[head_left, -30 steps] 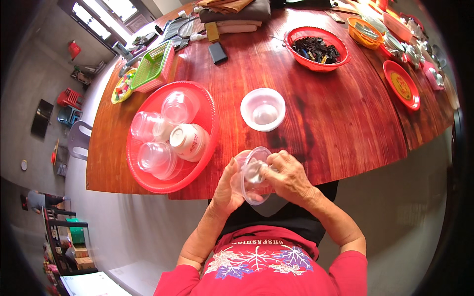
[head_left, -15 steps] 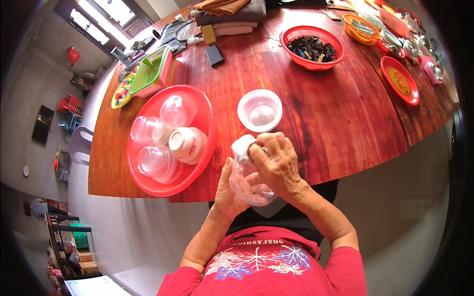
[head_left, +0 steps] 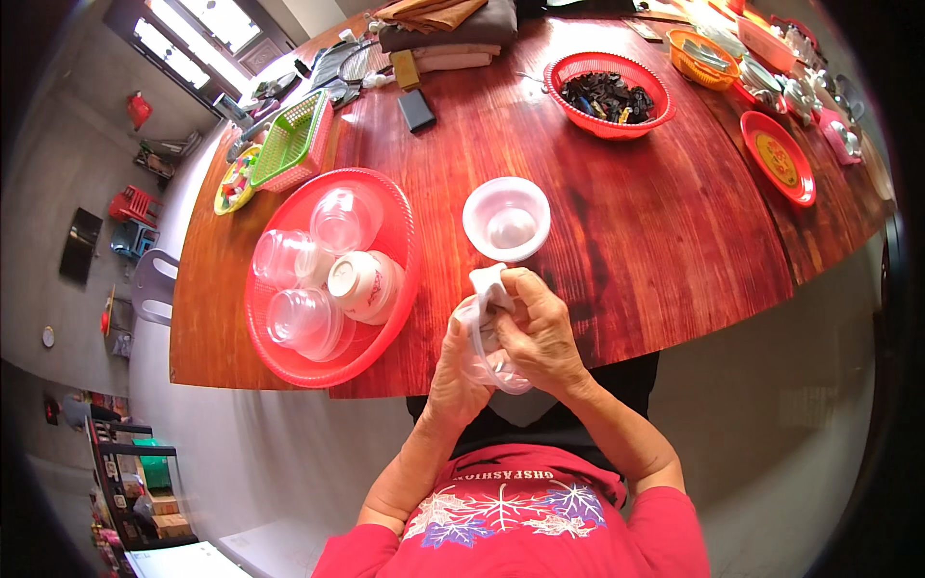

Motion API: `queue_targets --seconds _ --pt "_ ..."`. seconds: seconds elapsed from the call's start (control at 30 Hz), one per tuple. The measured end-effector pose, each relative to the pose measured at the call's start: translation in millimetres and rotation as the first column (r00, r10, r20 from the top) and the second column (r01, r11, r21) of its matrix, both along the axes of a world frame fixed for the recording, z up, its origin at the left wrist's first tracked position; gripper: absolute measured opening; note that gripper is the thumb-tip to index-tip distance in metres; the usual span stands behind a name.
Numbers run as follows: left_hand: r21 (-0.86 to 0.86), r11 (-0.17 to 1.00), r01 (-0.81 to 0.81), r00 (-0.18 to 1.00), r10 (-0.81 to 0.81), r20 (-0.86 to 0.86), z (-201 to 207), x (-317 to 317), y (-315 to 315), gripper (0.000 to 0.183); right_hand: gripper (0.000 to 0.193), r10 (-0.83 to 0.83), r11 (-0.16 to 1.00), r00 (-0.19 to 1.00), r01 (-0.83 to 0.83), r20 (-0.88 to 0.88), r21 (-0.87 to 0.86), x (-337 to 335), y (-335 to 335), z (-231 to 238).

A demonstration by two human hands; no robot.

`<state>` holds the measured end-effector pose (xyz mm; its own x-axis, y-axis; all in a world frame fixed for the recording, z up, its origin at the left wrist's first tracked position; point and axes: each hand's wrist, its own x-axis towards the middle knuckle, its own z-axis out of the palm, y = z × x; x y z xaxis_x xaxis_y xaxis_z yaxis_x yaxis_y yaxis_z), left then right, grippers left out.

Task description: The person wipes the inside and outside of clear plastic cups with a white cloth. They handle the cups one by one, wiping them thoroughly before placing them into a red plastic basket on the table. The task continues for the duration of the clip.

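My left hand [head_left: 453, 376] holds a clear plastic bowl [head_left: 503, 378] tilted on its side just off the table's front edge. In my right hand [head_left: 541, 332] a white cloth [head_left: 489, 286] is pinched, pressed against the bowl's rim and inside. Beyond my hands a white bowl [head_left: 508, 220] stands upright on the table. To the left, a large red tray [head_left: 332, 374] carries several clear plastic bowls [head_left: 310, 321] and white patterned bowls [head_left: 358, 279] turned over or lying tilted.
A red basket [head_left: 665, 111] of dark items stands at the far right, with a red plate [head_left: 779, 159] and an orange basket [head_left: 686, 48] beyond. Far left are a green and pink basket [head_left: 289, 144] and a dark box [head_left: 417, 111]. Folded cloths [head_left: 448, 29] lie at the back.
The bowl has turned more edge-on to me. My right hand has moved slightly down with the cloth, now bunched over the bowl's rim.
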<state>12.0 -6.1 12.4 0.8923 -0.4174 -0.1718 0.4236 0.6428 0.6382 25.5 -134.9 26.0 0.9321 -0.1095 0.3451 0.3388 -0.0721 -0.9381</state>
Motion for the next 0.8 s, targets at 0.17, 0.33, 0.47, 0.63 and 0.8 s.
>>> queue_targets --seconds 0.17,0.33,0.47,0.63,0.8 --pt "0.011 1.000 -0.008 0.999 0.007 0.046 -6.3 6.8 15.0 0.065 0.018 0.403 0.836 0.898 -0.283 -0.177 0.469 -11.5 2.1 23.2" --pt "0.037 0.996 -0.079 0.995 0.081 -0.061 -11.9 9.5 17.1 0.075 0.015 0.495 0.867 0.864 -0.498 0.093 0.017 -17.4 -6.4 21.4" --pt "-0.056 0.996 0.072 0.991 -0.078 -0.107 3.0 7.4 19.2 0.077 0.020 0.587 0.797 0.796 -0.538 0.145 -0.274 -20.5 -20.1 13.2" --pt "-0.029 1.000 0.009 0.994 -0.012 -0.109 16.1 7.2 16.9 0.075 0.021 0.405 0.893 0.899 -0.349 0.166 -0.284 -18.1 -35.8 21.8" --pt "-0.074 0.995 0.071 0.996 -0.076 -0.057 3.8 5.8 14.4 0.066 0.026 0.224 0.811 0.857 0.100 0.464 -0.576 -0.6 -5.1 12.7"
